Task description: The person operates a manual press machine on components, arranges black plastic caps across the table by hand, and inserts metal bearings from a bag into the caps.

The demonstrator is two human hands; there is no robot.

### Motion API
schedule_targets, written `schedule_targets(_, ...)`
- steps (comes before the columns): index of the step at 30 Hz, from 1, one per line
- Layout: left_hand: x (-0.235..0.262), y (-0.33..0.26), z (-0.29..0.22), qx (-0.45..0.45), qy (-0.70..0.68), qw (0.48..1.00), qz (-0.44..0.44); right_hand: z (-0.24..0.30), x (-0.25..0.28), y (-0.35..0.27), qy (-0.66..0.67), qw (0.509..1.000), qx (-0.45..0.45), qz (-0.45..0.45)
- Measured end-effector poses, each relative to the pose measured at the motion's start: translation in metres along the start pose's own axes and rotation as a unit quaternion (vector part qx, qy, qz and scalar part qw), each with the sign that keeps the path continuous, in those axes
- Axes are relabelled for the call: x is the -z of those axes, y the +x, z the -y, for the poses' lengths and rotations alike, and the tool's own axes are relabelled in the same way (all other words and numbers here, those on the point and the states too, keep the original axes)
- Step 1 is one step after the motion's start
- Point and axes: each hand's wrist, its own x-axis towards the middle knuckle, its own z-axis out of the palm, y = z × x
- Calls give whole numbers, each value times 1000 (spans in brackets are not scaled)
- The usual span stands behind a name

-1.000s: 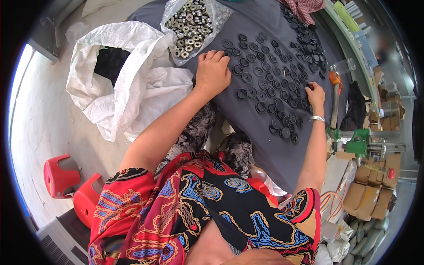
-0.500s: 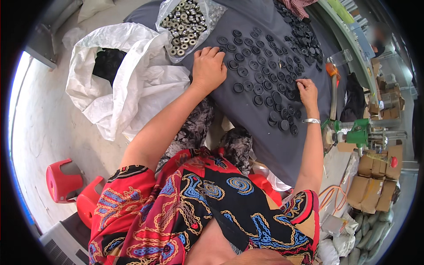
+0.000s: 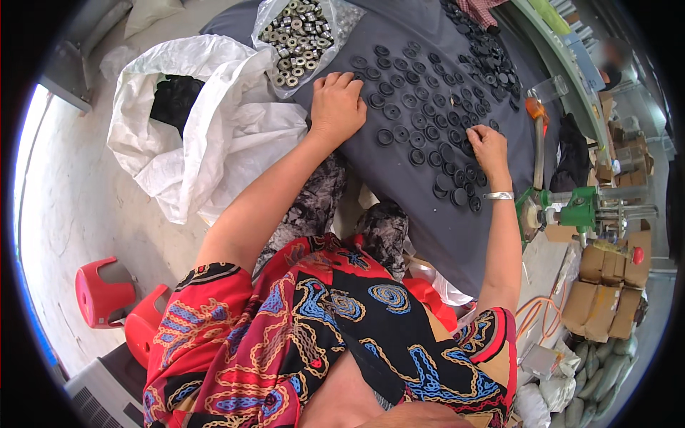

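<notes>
Many round black ringed discs [image 3: 384,136] lie spread in loose rows over the dark grey cloth [image 3: 399,192]. My left hand [image 3: 337,107] rests on the cloth at the left edge of the rows, fingers bent forward and slightly apart, beside the nearest discs. On the right side of the rows, my right hand [image 3: 489,151] has thumb and fingers drawn together low over the discs. Whatever is between those fingertips is hidden. Just beyond my left hand sits a clear plastic bag [image 3: 284,91] full of metal bearings [image 3: 294,44].
A white woven sack [image 3: 214,153] with black pieces inside stands left of the cloth. A heap of black parts [image 3: 492,60] lies at the far right. Beyond the right edge is a green hand press [image 3: 579,209] with a lever. Red stools [image 3: 105,292] stand at lower left.
My right hand has moved a little left over the discs, its fingertips still together. My left hand has stayed almost in place.
</notes>
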Motion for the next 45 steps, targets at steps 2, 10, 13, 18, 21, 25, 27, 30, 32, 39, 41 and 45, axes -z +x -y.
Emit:
schedule_targets(2, 0, -1, 0, -1, 1, 1000, -1, 3, 5, 0, -10, 999, -25, 38)
schedule_targets(10, 2, -2, 3, 7, 14, 1000, 7, 1, 6, -19, 58, 998, -5, -3)
schedule_targets(13, -1, -1, 0, -1, 11, 1000, 3, -19, -9, -11, 109, 993, -33, -22)
schedule_targets(18, -1, 0, -2, 2, 10, 1000, 10, -21, -7, -16, -76, 991, 52, -96)
schedule_targets(21, 3, -3, 3, 8, 19, 1000, 10, 18, 14, -26, 35, 999, -31, -1)
schedule_targets(25, 0, -2, 4, -4, 21, 1000, -5, 28, 11, -36, -17, 1000, 13, 7)
schedule_targets(27, -1, -2, 2, -5, 20, 1000, -2, 23, 6, -36, -16, 1000, 11, -3)
schedule_targets(30, 0, 0, 2, -2, 21, 1000, -1, 15, 2, -33, 59, 997, -41, 19)
schedule_targets(32, 0, -1, 1, -2, 21, 1000, 0, 14, 0, -30, 58, 998, -37, 10)
schedule_targets(39, -2, -3, 4, 14, -32, 999, -21, 20, 25, -66, 91, 991, -54, -76)
schedule_targets(41, -3, -4, 7, 17, -61, 997, -33, 23, 38, -92, 81, 992, -60, -78)
schedule_targets(45, 1, -11, -5, -3, -95, 994, -58, 31, 47, -145, 88, 991, -100, -29)
